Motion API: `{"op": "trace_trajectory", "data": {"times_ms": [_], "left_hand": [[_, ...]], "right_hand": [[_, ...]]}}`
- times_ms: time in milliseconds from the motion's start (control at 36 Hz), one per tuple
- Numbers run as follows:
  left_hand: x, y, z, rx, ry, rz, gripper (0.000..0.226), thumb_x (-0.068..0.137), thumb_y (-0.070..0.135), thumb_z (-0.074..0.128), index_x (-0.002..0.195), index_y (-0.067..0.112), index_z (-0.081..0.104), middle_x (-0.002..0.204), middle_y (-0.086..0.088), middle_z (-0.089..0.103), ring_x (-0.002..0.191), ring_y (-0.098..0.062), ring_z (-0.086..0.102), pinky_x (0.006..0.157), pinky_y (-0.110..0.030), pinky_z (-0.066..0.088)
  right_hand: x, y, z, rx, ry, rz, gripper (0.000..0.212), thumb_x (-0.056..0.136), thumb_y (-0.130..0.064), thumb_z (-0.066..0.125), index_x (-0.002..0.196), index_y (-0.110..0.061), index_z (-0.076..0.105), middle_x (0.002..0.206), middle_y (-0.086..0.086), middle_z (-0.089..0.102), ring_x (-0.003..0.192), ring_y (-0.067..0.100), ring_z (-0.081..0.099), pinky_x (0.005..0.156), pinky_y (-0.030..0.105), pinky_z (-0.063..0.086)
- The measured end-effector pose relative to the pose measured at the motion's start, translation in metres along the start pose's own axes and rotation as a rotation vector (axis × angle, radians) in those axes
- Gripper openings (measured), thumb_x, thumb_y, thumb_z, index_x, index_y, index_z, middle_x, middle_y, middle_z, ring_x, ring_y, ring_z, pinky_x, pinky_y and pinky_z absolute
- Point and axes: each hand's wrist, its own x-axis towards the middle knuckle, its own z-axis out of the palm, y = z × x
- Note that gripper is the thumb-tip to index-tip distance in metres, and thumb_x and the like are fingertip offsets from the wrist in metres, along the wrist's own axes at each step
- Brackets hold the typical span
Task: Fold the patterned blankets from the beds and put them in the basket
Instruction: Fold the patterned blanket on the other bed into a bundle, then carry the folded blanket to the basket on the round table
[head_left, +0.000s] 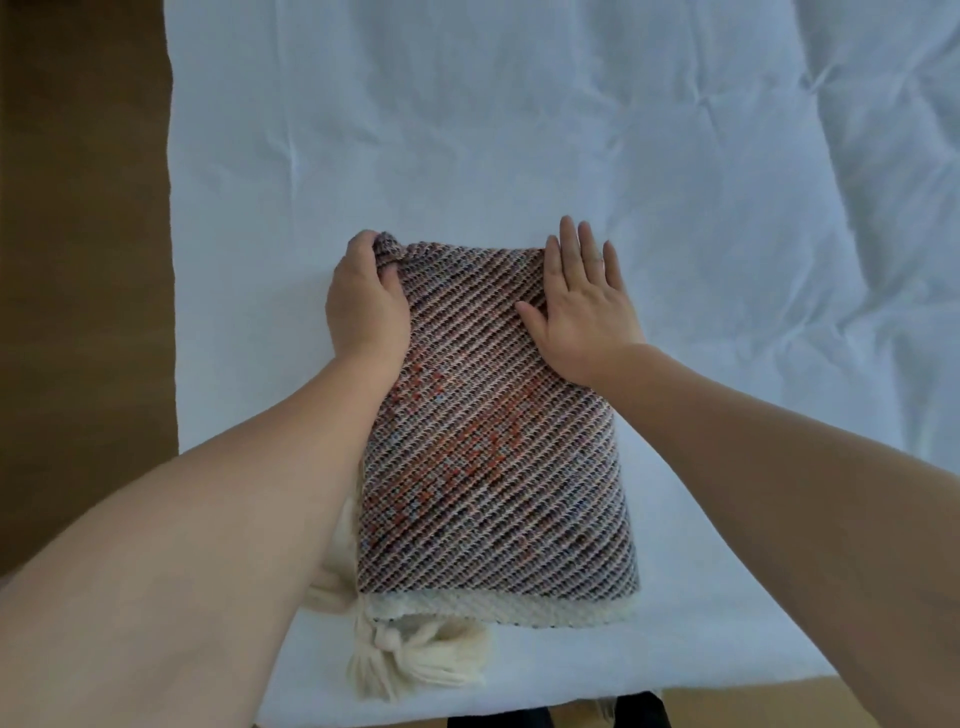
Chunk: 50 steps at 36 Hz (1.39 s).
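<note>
A folded patterned blanket (493, 457), woven in diagonal brown, cream and orange stripes, lies on the white bed (571, 130) in front of me. Its near edge has a cream border and a cream tassel (410, 660) at the near left corner. My left hand (366, 299) grips the far left corner of the blanket, fingers curled round the bunched fabric. My right hand (582, 301) lies flat with straight fingers on the far right corner, pressing it down. No basket is in view.
The wrinkled white bedsheet spreads far back and to the right. A brown floor (78, 260) runs along the bed's left side and shows past the near edge at the bottom.
</note>
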Motion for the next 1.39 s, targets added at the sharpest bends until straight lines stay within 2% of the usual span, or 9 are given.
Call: {"op": "trace_trajectory", "data": {"times_ms": [83,222,611,750,861,1000,1111,1250,1389], "left_hand": [[-0.005,-0.004,0.007,0.129,-0.047,0.007,0.047,0.099,0.02,0.039,0.145,0.012,0.031,0.139,-0.013,0.047,0.126,-0.029,0.045,0.103,-0.037,0.039],[-0.039,-0.013,0.013,0.468,-0.194,0.207,0.064,0.1,0.031,0.028,0.151,0.006,0.0,0.16,-0.014,-0.006,0.148,-0.026,-0.005,0.119,-0.037,-0.005],[-0.164,-0.037,0.0,0.505,-0.381,0.08,0.076,0.097,0.054,0.019,0.151,0.006,-0.004,0.159,-0.015,-0.01,0.147,-0.027,-0.012,0.116,-0.037,-0.013],[-0.176,-0.048,-0.011,0.198,-0.308,-0.215,0.086,0.093,0.056,0.037,0.151,0.004,0.002,0.159,-0.018,0.004,0.147,-0.029,0.005,0.12,-0.041,0.009],[-0.15,-0.046,-0.02,-0.006,-0.245,-0.333,0.055,0.092,0.049,0.046,0.13,0.008,0.043,0.128,-0.012,0.053,0.117,-0.03,0.051,0.098,-0.04,0.043],[-0.125,-0.036,-0.024,-0.025,-0.319,-0.268,0.051,0.095,0.045,0.047,0.132,0.01,0.044,0.13,-0.01,0.056,0.118,-0.03,0.052,0.1,-0.037,0.039],[-0.107,-0.035,-0.025,-0.224,-0.369,-0.489,0.065,0.078,0.05,0.068,0.128,0.013,0.053,0.123,-0.005,0.062,0.108,-0.025,0.06,0.1,-0.04,0.045],[-0.099,-0.034,-0.037,-0.435,-0.533,-0.727,0.07,0.062,0.045,0.084,0.118,0.008,0.064,0.108,-0.009,0.07,0.093,-0.029,0.068,0.093,-0.045,0.052],[-0.103,-0.014,-0.054,-0.239,-0.65,-0.5,0.05,0.071,0.036,0.076,0.117,0.018,0.065,0.111,-0.005,0.069,0.098,-0.024,0.066,0.097,-0.042,0.049]], "right_hand": [[-0.006,-0.004,0.007,0.032,-0.003,0.006,0.078,0.097,-0.058,0.009,0.151,-0.005,-0.009,0.159,0.014,-0.018,0.146,0.028,-0.02,0.12,0.044,-0.009],[-0.026,-0.015,0.022,0.075,0.005,0.046,0.08,0.096,-0.058,0.01,0.152,-0.002,-0.005,0.16,0.016,-0.015,0.147,0.028,-0.018,0.12,0.044,-0.008],[-0.168,-0.036,0.092,0.172,-0.052,-0.012,0.081,0.096,-0.06,0.01,0.151,-0.002,0.003,0.157,0.013,-0.014,0.147,0.029,-0.016,0.118,0.045,-0.007],[-0.207,-0.029,0.105,0.19,-0.103,-0.063,0.082,0.095,-0.063,0.011,0.151,-0.003,0.004,0.159,0.014,-0.008,0.147,0.031,-0.012,0.119,0.044,-0.005],[-0.191,-0.017,0.087,0.491,-0.079,0.017,0.082,0.097,-0.057,0.028,0.152,-0.009,-0.008,0.158,0.008,-0.021,0.147,0.026,-0.015,0.121,0.038,0.0],[-0.154,-0.004,0.05,0.777,-0.024,0.161,0.078,0.099,-0.035,0.045,0.154,-0.015,-0.007,0.16,0.006,0.01,0.142,0.027,0.029,0.11,0.038,0.032],[-0.131,0.003,0.035,0.994,-0.074,0.384,0.08,0.092,-0.038,0.059,0.152,-0.02,0.008,0.142,0.002,0.043,0.121,0.024,0.051,0.096,0.04,0.043],[-0.119,-0.001,0.037,1.241,-0.179,0.548,0.057,0.082,-0.038,0.07,0.13,-0.02,0.045,0.122,-0.001,0.06,0.106,0.019,0.059,0.096,0.041,0.049],[-0.122,-0.004,0.02,1.237,-0.178,0.579,0.045,0.086,-0.028,0.068,0.125,-0.017,0.048,0.114,0.001,0.061,0.1,0.021,0.061,0.092,0.039,0.05]]}}
